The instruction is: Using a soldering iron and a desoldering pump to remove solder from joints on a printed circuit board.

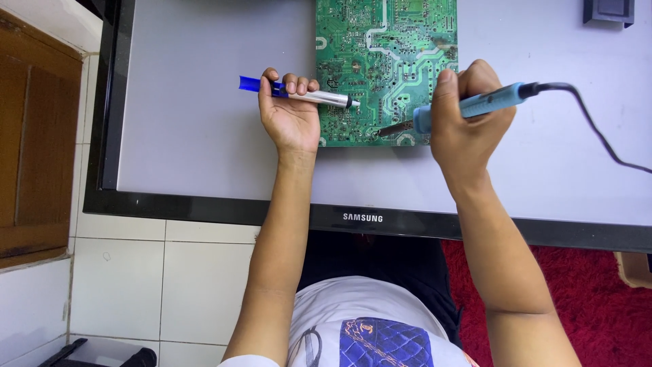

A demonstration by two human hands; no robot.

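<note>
Flat-screen monitor (204,136), face up, bearing all items. Green circuit board (380,61) lying on the screen, top centre. Right hand (468,115) closed around blue soldering iron (475,105), tip at the board's lower edge. Left hand (291,112) gripping blue-and-silver desoldering pump (305,95), nozzle over the board's left edge.
</note>
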